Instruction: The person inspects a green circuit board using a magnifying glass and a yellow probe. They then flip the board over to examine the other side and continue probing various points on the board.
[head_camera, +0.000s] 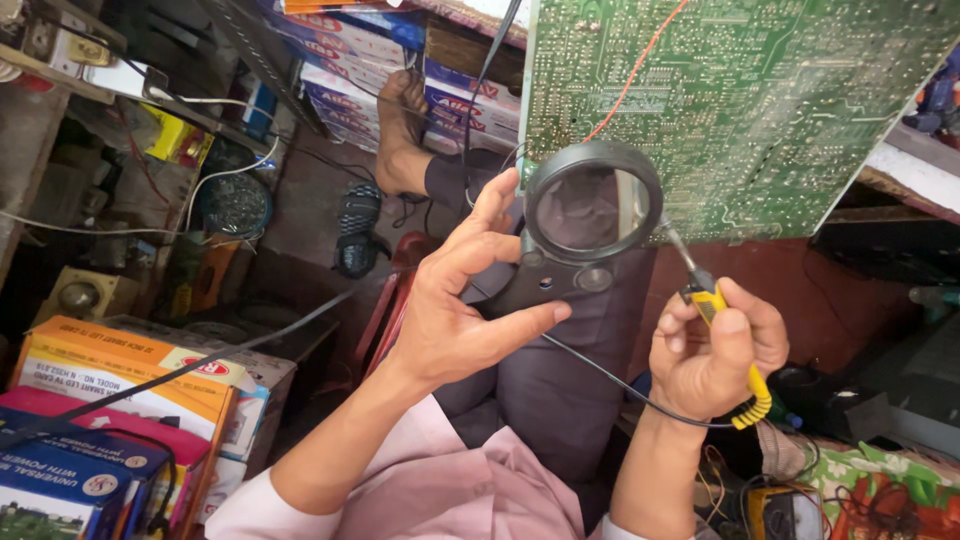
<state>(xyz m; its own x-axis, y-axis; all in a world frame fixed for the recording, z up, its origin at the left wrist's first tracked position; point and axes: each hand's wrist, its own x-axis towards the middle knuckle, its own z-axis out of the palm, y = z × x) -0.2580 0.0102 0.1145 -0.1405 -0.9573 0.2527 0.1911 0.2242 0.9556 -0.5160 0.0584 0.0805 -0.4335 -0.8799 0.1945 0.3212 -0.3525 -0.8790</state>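
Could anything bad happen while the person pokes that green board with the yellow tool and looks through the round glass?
Maybe. The yellow tool in the right hand looks like a soldering iron; its tip could slip across the crowded green circuit board. The left hand holds the black magnifying glass with fingertips only, so it might drop. The tool's black cord drapes across the lap and could snag.

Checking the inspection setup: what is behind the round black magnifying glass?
Behind the round black magnifying glass in the left hand stands the green circuit board; its lower left edge is covered by the lens frame.
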